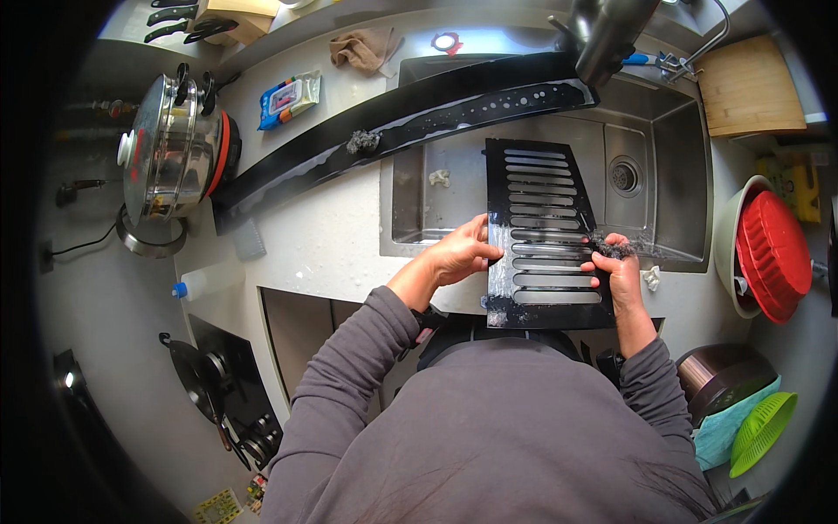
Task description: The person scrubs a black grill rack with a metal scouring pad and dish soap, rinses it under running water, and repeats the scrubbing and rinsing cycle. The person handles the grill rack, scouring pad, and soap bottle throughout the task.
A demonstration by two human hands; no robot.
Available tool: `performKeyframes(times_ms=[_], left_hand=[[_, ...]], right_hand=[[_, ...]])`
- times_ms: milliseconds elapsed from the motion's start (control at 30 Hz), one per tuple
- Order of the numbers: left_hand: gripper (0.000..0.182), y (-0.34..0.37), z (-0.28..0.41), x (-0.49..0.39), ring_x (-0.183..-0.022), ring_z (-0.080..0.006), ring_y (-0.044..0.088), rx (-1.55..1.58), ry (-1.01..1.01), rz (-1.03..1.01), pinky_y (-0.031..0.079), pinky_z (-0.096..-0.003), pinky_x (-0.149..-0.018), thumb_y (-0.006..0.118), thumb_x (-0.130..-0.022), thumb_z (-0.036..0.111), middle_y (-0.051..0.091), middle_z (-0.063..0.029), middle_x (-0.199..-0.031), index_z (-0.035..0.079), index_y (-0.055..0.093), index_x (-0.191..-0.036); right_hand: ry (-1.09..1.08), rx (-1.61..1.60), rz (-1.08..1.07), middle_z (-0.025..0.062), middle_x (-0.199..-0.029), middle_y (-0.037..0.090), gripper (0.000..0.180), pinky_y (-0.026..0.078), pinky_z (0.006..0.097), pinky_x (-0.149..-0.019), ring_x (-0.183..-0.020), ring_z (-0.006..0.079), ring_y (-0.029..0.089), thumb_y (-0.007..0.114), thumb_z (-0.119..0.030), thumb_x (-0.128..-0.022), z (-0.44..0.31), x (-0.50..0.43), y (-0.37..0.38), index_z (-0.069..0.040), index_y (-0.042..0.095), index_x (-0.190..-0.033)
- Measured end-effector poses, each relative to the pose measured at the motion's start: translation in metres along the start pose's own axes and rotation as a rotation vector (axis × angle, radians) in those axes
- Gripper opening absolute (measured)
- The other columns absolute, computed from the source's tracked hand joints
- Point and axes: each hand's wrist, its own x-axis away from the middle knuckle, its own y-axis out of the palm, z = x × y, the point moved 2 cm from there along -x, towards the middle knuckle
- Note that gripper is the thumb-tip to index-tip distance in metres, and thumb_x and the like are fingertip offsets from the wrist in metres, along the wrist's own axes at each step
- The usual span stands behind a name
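Observation:
A black slotted panel (501, 275), likely a range hood filter, is held over the near edge of the sink. Whitish suds streak its left margin. My left hand (458, 255) grips the panel's left edge, thumb on top and fingers beneath. At the right edge is my right hand (622, 278), with a tuft of steel wool (614, 247) between thumb and forefinger. Some of its fingers show through the slots from behind. Beyond, a long black panel (294, 160) with suds lies across counter and sink, a second steel wool pad (362, 141) on it.
The steel sink (681, 157) has a faucet (605, 39) above. A steamer pot (173, 150), wet wipes (288, 99) and a brown cloth (366, 51) stand left and behind. At right are a bowl (730, 242) with a red basin (776, 255) and a cutting board (749, 88).

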Motion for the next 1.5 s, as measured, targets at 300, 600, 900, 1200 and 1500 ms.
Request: performKeyframes(times_ms=[300,600,900,1200,1500], left_hand=[[0.027,0.001,-0.002,-0.013,-0.050,-0.0115,0.049,-0.359,0.003,0.484,0.037,-0.0298,-0.040,0.053,-0.096,0.029,0.055,-0.0039,-0.071,0.004,0.045,-0.100],[0.026,-0.009,-0.010,-0.011,-0.086,-0.0133,0.059,-0.149,-0.058,0.287,0.050,-0.0288,-0.074,0.054,-0.097,0.016,0.059,-0.0063,-0.098,0.001,0.050,-0.117],[0.078,0.004,-0.003,0.018,-0.094,-0.0158,0.060,-0.165,-0.045,0.197,0.049,-0.0333,-0.081,0.065,-0.082,0.000,0.062,-0.0080,-0.108,0.012,0.025,-0.148],[0.062,0.000,-0.006,0.028,-0.102,-0.0191,0.061,-0.268,0.021,0.403,0.047,-0.0306,-0.090,0.047,-0.096,0.001,0.063,-0.0138,-0.115,0.013,0.024,-0.152],[0.049,-0.018,-0.016,0.028,-0.117,-0.0151,0.052,-0.483,0.243,0.525,0.038,-0.0257,-0.101,0.037,-0.100,0.002,0.057,-0.0095,-0.133,0.010,0.036,-0.148]], right_hand=[[-0.032,-0.068,-0.050,0.0135,-0.100,0.062,0.030,0.049,0.0248,-0.043,-0.068,0.0189,0.066,0.055,0.009,-0.085,0.004,0.009,0.011,-0.010,0.045,-0.106],[-0.072,-0.020,0.009,0.0135,-0.100,0.063,0.030,0.048,0.0244,-0.043,-0.067,0.0188,0.066,0.054,0.009,-0.083,0.009,0.005,0.014,-0.010,0.045,-0.105],[-0.076,-0.015,-0.029,0.0084,-0.102,0.062,0.029,0.049,0.0248,-0.053,-0.073,0.0152,0.063,0.057,0.007,-0.084,0.016,0.010,0.019,-0.011,0.045,-0.102],[-0.272,0.170,-0.246,-0.0027,-0.087,0.048,0.023,0.045,0.0238,-0.078,-0.084,0.0075,0.050,0.062,0.004,-0.081,0.032,0.006,0.018,-0.010,0.047,-0.090],[-0.419,0.494,-0.325,0.0004,-0.081,0.050,0.025,0.043,0.0257,-0.072,-0.076,0.0115,0.047,0.067,0.002,-0.080,0.052,0.025,0.023,-0.008,0.046,-0.088]])
